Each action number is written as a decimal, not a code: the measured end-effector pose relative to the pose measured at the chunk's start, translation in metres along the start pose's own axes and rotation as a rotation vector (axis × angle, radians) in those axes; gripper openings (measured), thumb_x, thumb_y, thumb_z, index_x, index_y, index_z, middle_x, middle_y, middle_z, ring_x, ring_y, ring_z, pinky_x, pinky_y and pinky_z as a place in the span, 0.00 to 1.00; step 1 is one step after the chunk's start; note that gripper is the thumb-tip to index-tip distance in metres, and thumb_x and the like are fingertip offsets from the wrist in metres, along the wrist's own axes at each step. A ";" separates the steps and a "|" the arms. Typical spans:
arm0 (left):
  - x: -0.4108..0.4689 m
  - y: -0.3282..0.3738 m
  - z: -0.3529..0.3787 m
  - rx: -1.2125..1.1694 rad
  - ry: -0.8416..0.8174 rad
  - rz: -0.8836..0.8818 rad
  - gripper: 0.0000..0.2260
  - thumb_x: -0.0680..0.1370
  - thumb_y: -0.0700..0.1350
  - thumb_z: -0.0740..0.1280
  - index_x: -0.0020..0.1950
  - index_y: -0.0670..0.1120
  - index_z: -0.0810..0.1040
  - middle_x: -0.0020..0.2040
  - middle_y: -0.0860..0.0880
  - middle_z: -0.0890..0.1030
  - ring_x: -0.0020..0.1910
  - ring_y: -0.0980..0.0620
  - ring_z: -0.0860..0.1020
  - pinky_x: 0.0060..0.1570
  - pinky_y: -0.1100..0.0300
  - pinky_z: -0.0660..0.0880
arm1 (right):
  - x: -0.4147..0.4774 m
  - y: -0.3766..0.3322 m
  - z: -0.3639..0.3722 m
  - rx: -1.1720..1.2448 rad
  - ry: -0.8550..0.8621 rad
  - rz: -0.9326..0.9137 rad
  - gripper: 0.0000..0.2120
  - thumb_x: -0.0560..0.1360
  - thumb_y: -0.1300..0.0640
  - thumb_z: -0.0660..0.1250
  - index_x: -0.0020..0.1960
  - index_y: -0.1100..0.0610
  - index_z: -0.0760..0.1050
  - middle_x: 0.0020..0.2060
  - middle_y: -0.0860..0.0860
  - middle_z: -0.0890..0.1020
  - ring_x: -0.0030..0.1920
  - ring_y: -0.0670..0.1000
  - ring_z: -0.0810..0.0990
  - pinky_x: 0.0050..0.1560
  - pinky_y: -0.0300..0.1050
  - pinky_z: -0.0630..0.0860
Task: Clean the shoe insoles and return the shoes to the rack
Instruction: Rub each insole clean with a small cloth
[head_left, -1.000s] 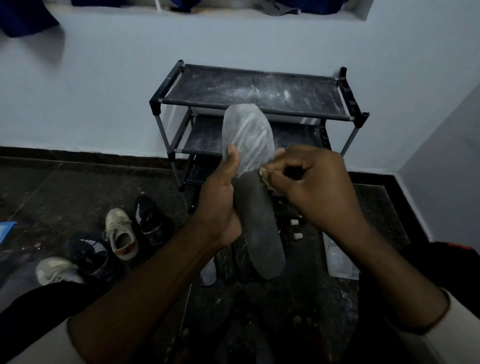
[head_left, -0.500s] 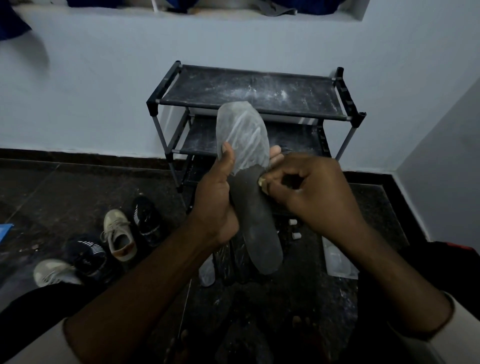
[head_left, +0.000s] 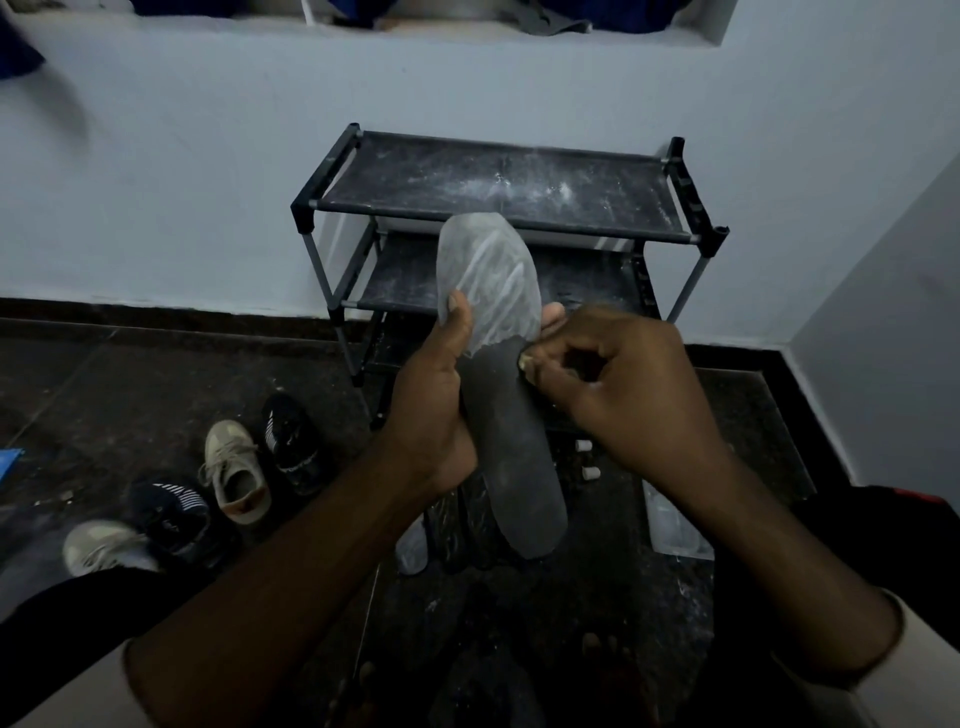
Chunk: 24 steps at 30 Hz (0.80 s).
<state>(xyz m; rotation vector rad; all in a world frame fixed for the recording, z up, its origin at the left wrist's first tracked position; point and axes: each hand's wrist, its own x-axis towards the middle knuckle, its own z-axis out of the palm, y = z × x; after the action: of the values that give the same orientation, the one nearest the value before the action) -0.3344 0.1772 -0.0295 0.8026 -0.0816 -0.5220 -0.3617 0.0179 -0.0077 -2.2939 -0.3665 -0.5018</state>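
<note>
We look down on two bare hands holding up a long dark grey foam shoe insole in front of a black two-tier shoe rack with grey metal poles. The insole stands nearly upright, toe end uppermost, and hangs in the air above the dark speckled stone floor. Its upper half carries a pale, streaky whitish film; its lower half is plain dark grey.

The left hand grips the insole around its middle from the left edge, with the thumb laid flat on the front face and fingertips showing at the far edge behind it. The right hand has its fingers curled tight and pinches a small pale scrap (we cannot tell what it is) against the insole's right edge, just where the pale film meets the dark part.

The rack stands against a pale bluish wall, and its dark fabric shelves are smeared with white powder.

On the floor to the left of the rack lie four shoes, close together: a beige lace-up sneaker, a black sneaker with white stripes just beside it, a second black striped sneaker, and a pale grey sneaker nearest us. Two small white caps sit on the floor under the right wrist, near a clear plastic packet.
</note>
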 end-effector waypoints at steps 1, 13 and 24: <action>-0.001 0.000 0.001 0.022 0.010 0.019 0.24 0.86 0.53 0.52 0.74 0.38 0.69 0.67 0.39 0.79 0.67 0.43 0.77 0.68 0.49 0.73 | 0.002 0.002 -0.002 0.004 0.023 0.015 0.02 0.74 0.60 0.75 0.43 0.55 0.86 0.39 0.45 0.84 0.40 0.43 0.81 0.45 0.46 0.80; 0.004 -0.008 -0.005 0.287 0.134 0.171 0.28 0.64 0.25 0.64 0.63 0.42 0.77 0.49 0.42 0.84 0.49 0.44 0.83 0.48 0.50 0.82 | 0.007 0.005 -0.002 0.016 0.107 0.006 0.01 0.75 0.60 0.75 0.45 0.56 0.86 0.40 0.47 0.84 0.42 0.43 0.82 0.45 0.43 0.80; 0.003 -0.011 -0.003 0.306 0.124 0.152 0.27 0.66 0.24 0.64 0.64 0.40 0.76 0.51 0.40 0.84 0.50 0.43 0.83 0.51 0.48 0.80 | 0.003 0.005 0.002 -0.015 0.094 -0.010 0.02 0.75 0.60 0.75 0.47 0.56 0.86 0.41 0.46 0.84 0.41 0.43 0.82 0.46 0.47 0.80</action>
<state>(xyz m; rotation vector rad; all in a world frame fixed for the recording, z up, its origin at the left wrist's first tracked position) -0.3352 0.1713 -0.0399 1.1162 -0.1085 -0.3184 -0.3566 0.0168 -0.0108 -2.2742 -0.3296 -0.6166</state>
